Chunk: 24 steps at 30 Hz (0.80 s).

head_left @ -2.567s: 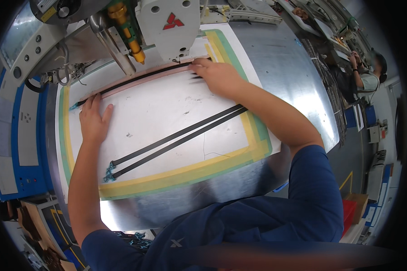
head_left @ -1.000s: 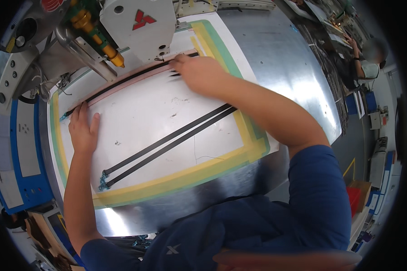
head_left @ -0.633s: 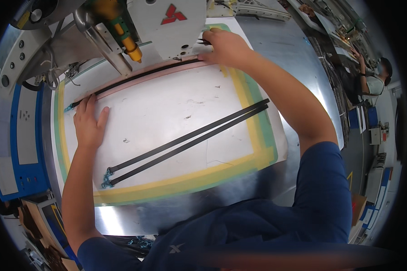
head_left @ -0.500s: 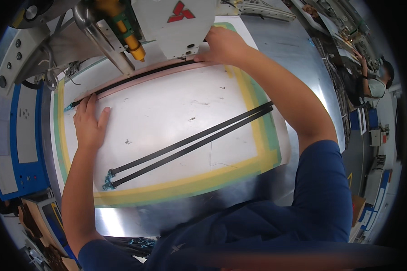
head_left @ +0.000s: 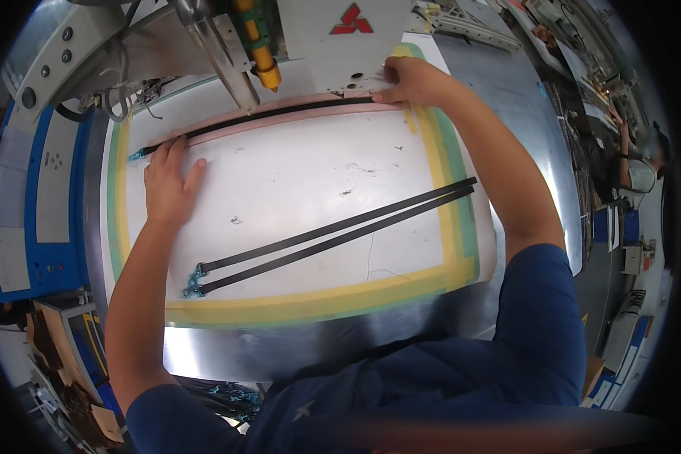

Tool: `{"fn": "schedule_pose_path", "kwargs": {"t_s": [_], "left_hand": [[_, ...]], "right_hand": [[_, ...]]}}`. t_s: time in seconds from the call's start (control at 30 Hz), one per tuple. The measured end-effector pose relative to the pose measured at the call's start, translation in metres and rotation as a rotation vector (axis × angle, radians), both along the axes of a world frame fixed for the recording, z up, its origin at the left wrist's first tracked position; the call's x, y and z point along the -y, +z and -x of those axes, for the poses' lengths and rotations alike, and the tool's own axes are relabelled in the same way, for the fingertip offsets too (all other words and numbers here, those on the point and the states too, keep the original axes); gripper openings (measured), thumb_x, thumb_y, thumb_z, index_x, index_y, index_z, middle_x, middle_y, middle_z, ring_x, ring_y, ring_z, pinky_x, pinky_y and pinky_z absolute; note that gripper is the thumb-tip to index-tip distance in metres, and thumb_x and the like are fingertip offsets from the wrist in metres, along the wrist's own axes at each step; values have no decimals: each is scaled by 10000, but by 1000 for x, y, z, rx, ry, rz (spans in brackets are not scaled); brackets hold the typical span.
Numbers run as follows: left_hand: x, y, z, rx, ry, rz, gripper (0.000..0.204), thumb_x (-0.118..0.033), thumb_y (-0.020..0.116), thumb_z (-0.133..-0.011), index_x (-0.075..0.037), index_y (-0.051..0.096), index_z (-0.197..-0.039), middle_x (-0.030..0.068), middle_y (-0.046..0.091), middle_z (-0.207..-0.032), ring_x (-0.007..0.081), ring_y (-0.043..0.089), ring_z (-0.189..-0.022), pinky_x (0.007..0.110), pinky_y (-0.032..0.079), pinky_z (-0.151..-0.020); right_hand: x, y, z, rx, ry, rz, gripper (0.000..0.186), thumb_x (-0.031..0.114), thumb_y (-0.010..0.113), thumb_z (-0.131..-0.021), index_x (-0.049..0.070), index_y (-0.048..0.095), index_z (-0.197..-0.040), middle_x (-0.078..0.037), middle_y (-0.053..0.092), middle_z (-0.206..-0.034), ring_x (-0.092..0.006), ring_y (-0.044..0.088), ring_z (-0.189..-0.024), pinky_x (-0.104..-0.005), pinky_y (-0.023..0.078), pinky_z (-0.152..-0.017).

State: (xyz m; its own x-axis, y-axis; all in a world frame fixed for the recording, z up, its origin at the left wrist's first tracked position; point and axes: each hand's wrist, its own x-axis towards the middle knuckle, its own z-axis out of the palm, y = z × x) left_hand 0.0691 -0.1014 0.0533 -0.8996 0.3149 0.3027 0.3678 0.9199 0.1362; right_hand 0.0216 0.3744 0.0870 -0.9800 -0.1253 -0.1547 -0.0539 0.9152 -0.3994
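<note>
A long black strap lies in a pink strip-shaped holder at the far side of the white work sheet, passing beneath the machine head. My left hand rests flat near its left end, fingertips on the strap and holder, thumb spread away. Just beyond those fingers, light-blue cord or a clip sticks out of the strap's end. At the strap's right end my right hand is curled, with the thumb against it; its other fingertips are partly hidden. Two more black straps lie side by side nearer me, with blue metal-like clips at their left ends.
The machine head, with a yellow nozzle-like part and a metal rod, hangs over the holder. Yellow and green tape borders the sheet. A blue cabinet stands left. Another person is at far right.
The whole view has shifted, so the table and machine sit farther right and slightly higher in the picture. Both hands keep their places at the strap's two ends.
</note>
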Motion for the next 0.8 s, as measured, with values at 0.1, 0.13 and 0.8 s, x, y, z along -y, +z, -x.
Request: {"fn": "schedule_pose_path", "kwargs": {"t_s": [0.1,0.13,0.8], "left_hand": [[0,-1,-1,-3,5,14,585,-397,651,-981,-26,591,-1429,211,580,-1446,391,517,-1351,490,374,-1135],[0,-1,-1,-15,11,23,588,-398,651,-981,-27,588,-1433,213,578,-1447,392,513,-1354,490,373,-1137],[-99,0,-19,106,-175,-180,567,-357,709,-947,-32,605,-1400,217,589,-1428,401,533,-1333,485,378,-1141]], "right_hand": [[2,3,-1,16,13,11,559,427,879,-777,-5,631,-1031,-166,699,-915,-299,681,-875,-392,524,-801],[2,3,-1,20,27,5,553,437,874,-781,-1,624,-1009,-166,699,-912,-297,682,-866,-394,522,-787],[10,19,-15,-201,142,-195,453,363,873,-802,79,649,-1075,-147,714,-910,-354,710,-908,-476,537,-773]]}}
